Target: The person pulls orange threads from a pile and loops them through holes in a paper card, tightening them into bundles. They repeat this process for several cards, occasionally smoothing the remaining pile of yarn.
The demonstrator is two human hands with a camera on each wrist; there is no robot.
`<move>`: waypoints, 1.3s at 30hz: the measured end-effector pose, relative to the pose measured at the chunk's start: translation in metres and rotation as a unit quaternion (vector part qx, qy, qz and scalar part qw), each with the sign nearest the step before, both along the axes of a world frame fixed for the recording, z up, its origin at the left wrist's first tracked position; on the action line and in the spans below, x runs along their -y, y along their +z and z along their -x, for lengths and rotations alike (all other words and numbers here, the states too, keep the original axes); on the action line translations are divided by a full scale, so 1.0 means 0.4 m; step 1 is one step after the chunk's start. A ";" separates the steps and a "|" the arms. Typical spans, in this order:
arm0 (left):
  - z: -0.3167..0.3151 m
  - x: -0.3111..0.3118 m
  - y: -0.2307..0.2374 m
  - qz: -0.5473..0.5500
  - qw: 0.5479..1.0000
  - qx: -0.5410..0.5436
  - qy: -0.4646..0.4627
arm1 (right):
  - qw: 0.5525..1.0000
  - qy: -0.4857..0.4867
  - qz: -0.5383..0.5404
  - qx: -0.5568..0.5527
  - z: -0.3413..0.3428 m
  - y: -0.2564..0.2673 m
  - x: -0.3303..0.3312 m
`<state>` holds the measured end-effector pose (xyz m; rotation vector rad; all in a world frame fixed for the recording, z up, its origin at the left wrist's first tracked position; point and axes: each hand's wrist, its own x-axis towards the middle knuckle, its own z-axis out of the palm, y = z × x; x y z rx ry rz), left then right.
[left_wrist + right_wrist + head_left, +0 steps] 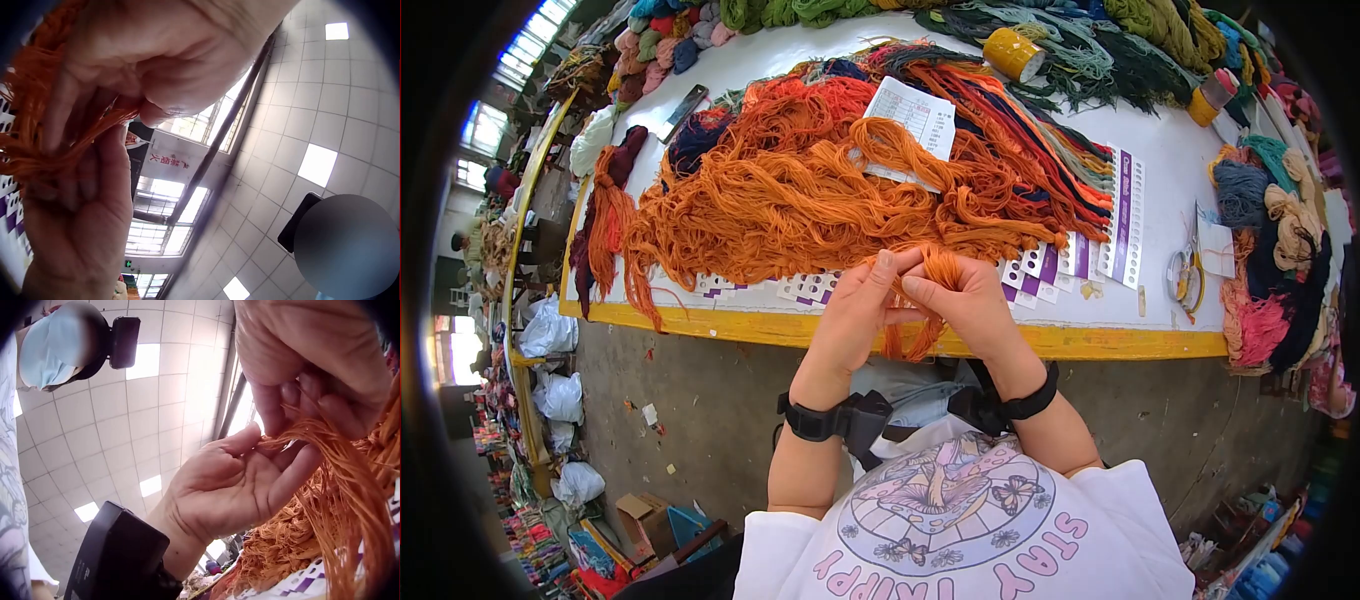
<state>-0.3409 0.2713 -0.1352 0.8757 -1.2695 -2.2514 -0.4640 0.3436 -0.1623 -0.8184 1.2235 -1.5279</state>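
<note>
Both hands are together at the table's front edge, working on a bundle of orange thread (941, 268). My left hand (855, 305) pinches one end of the strands between thumb and fingers, palm turned up in the right wrist view. My right hand (975, 300) grips the same bundle, its thumb lying over the strands. In the right wrist view loose orange strands (350, 500) hang down below the right hand. Just beyond the hands lies a large heap of orange thread skeins (780, 205).
A printed paper sheet (908, 130) lies on the heap. Punched white-and-purple cards (1122, 215) line its front and right side. Scissors (1187, 275) lie at the right, near mixed skeins (1290, 225). A phone (683, 113) and yellow spool (1013, 55) are farther back on the table (1140, 320).
</note>
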 end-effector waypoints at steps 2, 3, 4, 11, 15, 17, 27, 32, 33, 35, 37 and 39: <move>0.003 -0.003 0.001 0.000 1.000 -0.003 0.005 | 1.000 0.005 0.007 0.008 0.002 -0.006 -0.002; 0.004 -0.005 0.003 0.002 1.000 -0.001 0.014 | 0.999 0.008 0.003 0.033 0.003 -0.008 -0.004; 0.005 -0.006 0.005 0.005 1.000 0.000 0.023 | 0.998 0.011 -0.001 0.059 0.004 -0.002 -0.004; -0.003 0.005 0.000 -0.023 0.999 -0.035 0.035 | 0.985 -0.027 -0.041 0.163 0.024 0.012 -0.012; -0.003 -0.002 0.004 0.024 1.000 0.012 0.016 | 0.998 -0.016 -0.029 0.045 0.010 0.010 -0.009; 0.001 -0.010 0.006 0.043 0.998 0.036 0.008 | 0.999 -0.004 -0.022 0.024 0.005 0.011 -0.010; 0.001 -0.006 -0.004 0.035 0.999 0.022 0.023 | 0.997 -0.018 -0.028 0.067 0.004 0.014 -0.007; 0.004 -0.012 0.000 0.048 0.998 0.030 0.006 | 0.998 0.002 -0.052 -0.019 -0.001 0.022 -0.011; 0.004 -0.013 -0.002 0.044 0.999 0.031 0.007 | 0.999 0.002 -0.052 -0.014 0.000 0.013 -0.011; 0.003 -0.011 -0.007 0.056 0.998 0.035 0.017 | 0.999 -0.016 -0.035 0.016 0.002 0.002 -0.010; -0.002 -0.004 -0.017 0.086 0.995 0.043 0.032 | 0.997 -0.054 -0.001 0.064 0.001 -0.002 -0.010; -0.023 0.008 -0.029 0.097 0.995 -0.009 0.021 | 0.992 -0.072 -0.022 0.097 0.013 0.012 -0.013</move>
